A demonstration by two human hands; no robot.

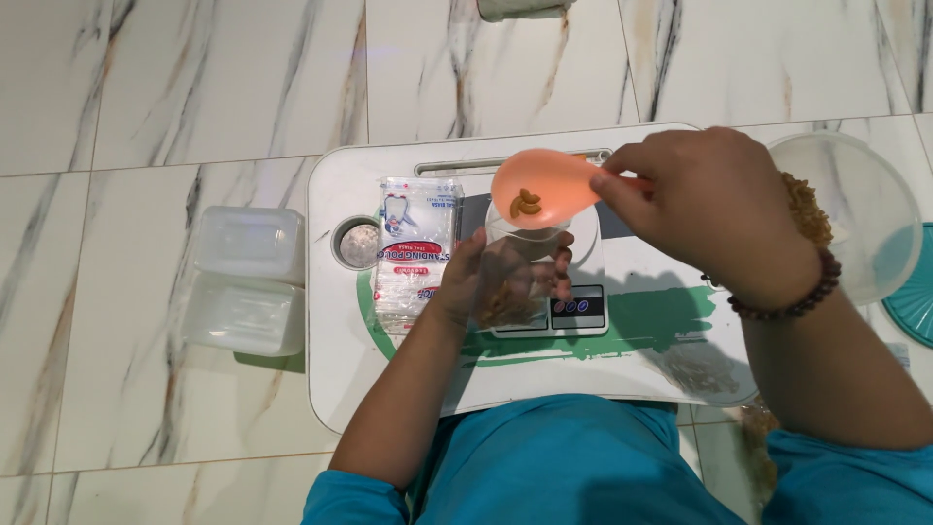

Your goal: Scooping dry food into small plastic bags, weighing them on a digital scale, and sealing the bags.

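My right hand (705, 199) grips the handle of an orange plastic spoon (544, 190) that carries a few small tan snack pieces. The spoon's bowl hovers over the mouth of a clear plastic bag (515, 267). My left hand (481, 282) holds this bag upright on a small digital kitchen scale (578, 306). Some tan snack pieces lie in the bag's bottom. The scale stands on a white lap tray table (330, 321).
A pack of clear plastic bags (416, 248) lies on the tray left of the scale, next to a round cup recess (357, 243). Two clear lidded boxes (248, 282) sit on the marble floor at left. A large clear container (865, 214) with snacks stands at right, a teal lid (918, 297) beside it.
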